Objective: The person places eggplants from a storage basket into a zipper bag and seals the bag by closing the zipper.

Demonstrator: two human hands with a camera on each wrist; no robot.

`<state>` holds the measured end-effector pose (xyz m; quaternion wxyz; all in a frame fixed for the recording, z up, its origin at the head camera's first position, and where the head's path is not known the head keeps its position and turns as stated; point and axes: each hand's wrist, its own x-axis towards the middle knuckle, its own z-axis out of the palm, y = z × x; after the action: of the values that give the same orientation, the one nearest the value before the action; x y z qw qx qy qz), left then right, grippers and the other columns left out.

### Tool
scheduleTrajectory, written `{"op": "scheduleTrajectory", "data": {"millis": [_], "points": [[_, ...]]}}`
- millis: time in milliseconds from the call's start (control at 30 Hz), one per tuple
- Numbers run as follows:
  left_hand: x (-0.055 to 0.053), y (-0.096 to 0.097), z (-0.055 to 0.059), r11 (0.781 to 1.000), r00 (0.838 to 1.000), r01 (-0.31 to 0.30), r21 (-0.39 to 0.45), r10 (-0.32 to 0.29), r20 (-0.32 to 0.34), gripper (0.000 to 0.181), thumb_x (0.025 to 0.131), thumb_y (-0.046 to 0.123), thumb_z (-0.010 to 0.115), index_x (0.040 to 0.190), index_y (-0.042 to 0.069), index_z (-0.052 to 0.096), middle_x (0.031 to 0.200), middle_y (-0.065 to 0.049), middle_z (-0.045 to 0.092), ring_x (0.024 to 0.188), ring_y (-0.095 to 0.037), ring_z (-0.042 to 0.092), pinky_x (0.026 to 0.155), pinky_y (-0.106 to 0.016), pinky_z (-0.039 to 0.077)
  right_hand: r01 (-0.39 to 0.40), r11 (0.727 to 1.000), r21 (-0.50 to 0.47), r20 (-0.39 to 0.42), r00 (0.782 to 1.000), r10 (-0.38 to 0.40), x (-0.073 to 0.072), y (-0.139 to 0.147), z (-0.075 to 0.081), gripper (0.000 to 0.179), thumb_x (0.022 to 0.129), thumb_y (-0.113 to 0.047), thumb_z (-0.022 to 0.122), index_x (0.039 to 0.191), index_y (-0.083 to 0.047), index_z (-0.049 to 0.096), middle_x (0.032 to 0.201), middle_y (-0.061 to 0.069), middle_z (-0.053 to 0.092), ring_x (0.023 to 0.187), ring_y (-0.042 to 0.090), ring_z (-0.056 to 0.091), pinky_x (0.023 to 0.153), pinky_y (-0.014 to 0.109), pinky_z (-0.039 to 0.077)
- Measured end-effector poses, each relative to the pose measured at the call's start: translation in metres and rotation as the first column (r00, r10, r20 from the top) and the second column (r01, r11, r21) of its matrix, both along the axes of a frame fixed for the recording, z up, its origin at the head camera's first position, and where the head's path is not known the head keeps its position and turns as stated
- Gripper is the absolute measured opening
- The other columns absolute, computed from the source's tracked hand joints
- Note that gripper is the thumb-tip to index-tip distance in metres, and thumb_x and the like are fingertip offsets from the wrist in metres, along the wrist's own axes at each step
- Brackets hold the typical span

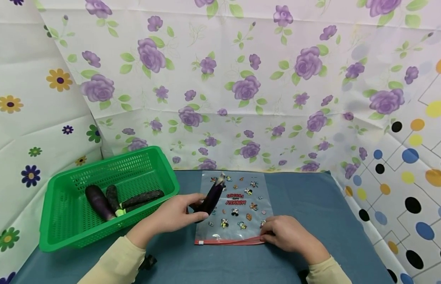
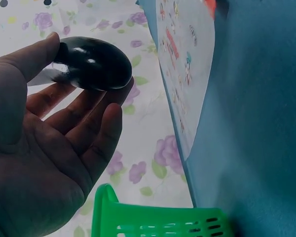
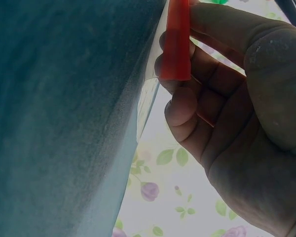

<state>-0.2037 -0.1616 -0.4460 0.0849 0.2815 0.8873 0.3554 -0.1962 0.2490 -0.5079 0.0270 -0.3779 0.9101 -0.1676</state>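
In the head view my left hand [image 1: 177,213] holds a dark eggplant [image 1: 212,199] between thumb and fingers, tilted with its stem end up, above a clear zip bag [image 1: 238,221] printed with cartoon figures. The left wrist view shows the eggplant's rounded end [image 2: 96,64] pinched by the thumb and fingers of the left hand [image 2: 54,133]. My right hand [image 1: 286,232] pinches the right end of the bag's red zip strip [image 1: 231,241], which lies toward me; the white slider [image 1: 201,242] sits at its left end. In the right wrist view the red strip [image 3: 176,44] lies between thumb and fingers.
A green plastic basket [image 1: 64,185] stands at the left, holding another eggplant [image 1: 98,202] and dark, bumpy cucumbers [image 1: 143,198]. A blue cloth [image 1: 305,201] covers the table. Floral sheeting [image 1: 220,98] rises behind it, and dotted sheeting [image 1: 412,189] stands at the right.
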Motion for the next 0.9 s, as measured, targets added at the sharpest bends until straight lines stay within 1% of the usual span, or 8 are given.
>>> {"op": "scheduleTrajectory", "data": {"millis": [67, 233, 300, 367, 533, 700, 833, 900], "points": [[0.001, 0.002, -0.002, 1.0, 1.0, 0.009, 0.005, -0.009, 0.011, 0.062, 0.109, 0.052, 0.072, 0.158, 0.016, 0.062, 0.132, -0.003, 0.075, 0.076, -0.009, 0.065, 0.068, -0.036, 0.053, -0.001, 1.0, 0.001, 0.0, 1.0, 0.001, 0.0, 0.0, 0.0, 0.006, 0.102, -0.026, 0.085, 0.097, -0.031, 0.085, 0.094, -0.021, 0.069, 0.082, -0.004, 0.064, 0.071, 0.031, 0.058], [0.002, 0.006, -0.007, 0.998, 0.998, 0.046, 0.03, -0.047, 0.037, 0.059, 0.108, 0.052, 0.072, 0.157, 0.019, 0.063, 0.124, 0.005, 0.076, 0.088, -0.011, 0.071, 0.072, -0.035, 0.056, -0.005, 1.0, 0.002, 0.004, 1.0, 0.005, 0.0, -0.001, 0.001, 0.006, 0.102, -0.026, 0.085, 0.097, -0.03, 0.085, 0.094, -0.021, 0.069, 0.081, -0.004, 0.064, 0.071, 0.031, 0.058], [0.003, 0.008, -0.009, 0.998, 0.997, 0.059, 0.039, -0.061, 0.051, 0.059, 0.108, 0.052, 0.073, 0.157, 0.02, 0.064, 0.121, 0.007, 0.076, 0.094, -0.01, 0.072, 0.074, -0.035, 0.057, -0.006, 1.0, 0.002, 0.005, 1.0, 0.006, 0.0, -0.001, 0.001, 0.006, 0.102, -0.026, 0.085, 0.097, -0.03, 0.085, 0.093, -0.021, 0.069, 0.081, -0.004, 0.064, 0.071, 0.031, 0.058], [0.003, 0.01, -0.01, 0.997, 0.996, 0.066, 0.039, -0.068, 0.061, 0.058, 0.108, 0.053, 0.072, 0.156, 0.021, 0.064, 0.117, 0.01, 0.076, 0.096, -0.007, 0.071, 0.075, -0.035, 0.058, -0.005, 1.0, 0.002, 0.004, 1.0, 0.005, 0.0, -0.001, 0.002, 0.006, 0.102, -0.026, 0.085, 0.097, -0.03, 0.085, 0.093, -0.021, 0.069, 0.081, -0.004, 0.063, 0.07, 0.031, 0.058], [0.005, 0.014, -0.016, 0.997, 0.994, 0.074, 0.023, -0.076, 0.084, 0.059, 0.107, 0.054, 0.073, 0.154, 0.02, 0.065, 0.112, 0.013, 0.076, 0.091, -0.005, 0.071, 0.076, -0.035, 0.058, -0.001, 1.0, 0.004, 0.004, 1.0, 0.001, 0.0, -0.001, 0.001, 0.006, 0.102, -0.026, 0.085, 0.097, -0.03, 0.085, 0.093, -0.021, 0.069, 0.081, -0.004, 0.064, 0.071, 0.031, 0.058], [0.008, 0.017, -0.02, 0.996, 0.989, 0.086, 0.039, -0.09, 0.114, 0.06, 0.107, 0.05, 0.076, 0.155, 0.015, 0.066, 0.109, 0.013, 0.077, 0.088, -0.006, 0.071, 0.076, -0.035, 0.057, 0.001, 1.0, 0.005, 0.006, 1.0, -0.001, 0.0, 0.0, 0.001, 0.006, 0.102, -0.026, 0.085, 0.098, -0.031, 0.085, 0.094, -0.021, 0.069, 0.082, -0.004, 0.064, 0.071, 0.032, 0.059], [0.011, 0.021, -0.022, 0.992, 0.983, 0.111, 0.06, -0.118, 0.143, 0.059, 0.107, 0.048, 0.077, 0.153, 0.013, 0.066, 0.104, 0.014, 0.077, 0.075, -0.012, 0.074, 0.076, -0.032, 0.057, -0.001, 1.0, 0.006, 0.007, 1.0, 0.001, 0.0, 0.0, 0.001, 0.006, 0.102, -0.026, 0.085, 0.098, -0.031, 0.085, 0.094, -0.021, 0.069, 0.082, -0.004, 0.064, 0.071, 0.032, 0.059], [0.012, 0.022, -0.022, 0.99, 0.978, 0.128, 0.065, -0.136, 0.156, 0.057, 0.106, 0.047, 0.077, 0.15, 0.012, 0.068, 0.103, 0.014, 0.077, 0.073, -0.011, 0.074, 0.075, -0.031, 0.058, -0.002, 1.0, 0.007, 0.008, 1.0, 0.002, 0.0, 0.0, 0.001, 0.006, 0.102, -0.026, 0.085, 0.098, -0.031, 0.085, 0.094, -0.021, 0.069, 0.082, -0.004, 0.064, 0.071, 0.032, 0.059]]}}
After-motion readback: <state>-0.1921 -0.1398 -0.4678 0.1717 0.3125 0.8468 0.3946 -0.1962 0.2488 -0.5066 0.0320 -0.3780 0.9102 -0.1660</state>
